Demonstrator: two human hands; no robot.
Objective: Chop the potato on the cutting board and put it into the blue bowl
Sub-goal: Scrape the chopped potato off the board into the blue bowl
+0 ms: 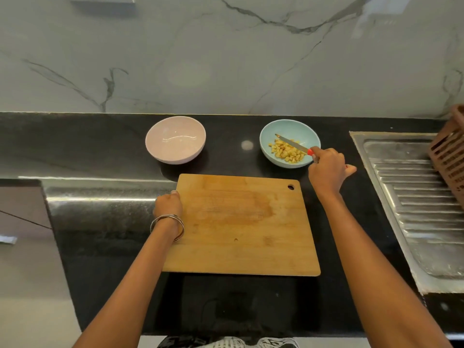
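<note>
Black stone bench under a marble wall carries everything. Chopped potato pieces (pixel 287 152) lie heaped in the blue bowl (pixel 270 149), none left on the cutting board (pixel 241 229), so the task looks nearly done. Small, wet and starchy, such cubes likely stick to steel and slip from fingers; better pushed with the blade than pinched. The right hand (pixel 327 169) has its grip wrapped round the red-handled knife (pixel 292 143), blade over the pieces. The left hand (pixel 167 203) curls on the board's left edge. A pink bowl (pixel 175 139) stands well apart.
</note>
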